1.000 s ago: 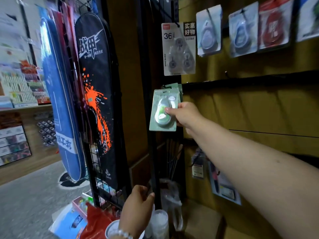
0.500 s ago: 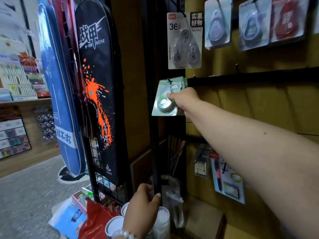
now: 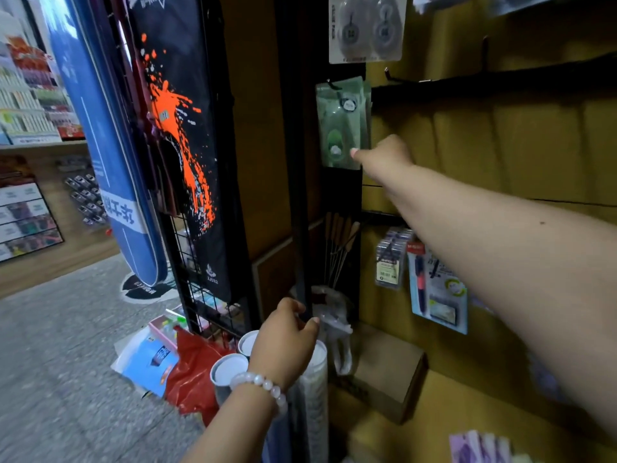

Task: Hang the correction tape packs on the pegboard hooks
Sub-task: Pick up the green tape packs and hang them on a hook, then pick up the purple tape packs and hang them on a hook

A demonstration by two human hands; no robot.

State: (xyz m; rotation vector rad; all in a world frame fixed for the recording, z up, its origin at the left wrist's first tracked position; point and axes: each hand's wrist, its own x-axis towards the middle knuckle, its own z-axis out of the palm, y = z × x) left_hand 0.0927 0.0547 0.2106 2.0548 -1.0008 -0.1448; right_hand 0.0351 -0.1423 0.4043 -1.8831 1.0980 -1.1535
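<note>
Pegboard wall (image 3: 500,135), right hand (image 3: 384,155) outstretched, thumb touching hung green pack (image 3: 340,125)

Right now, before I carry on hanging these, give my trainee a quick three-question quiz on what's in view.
1. True or false: the green correction tape packs hang from a hook.
2. Which hand touches the packs' lower edge? A) left hand B) right hand
3. Fill in: the left hand grips the black ___ of the rack, low down.

Key: 1 true; 2 B; 3 post.
</note>
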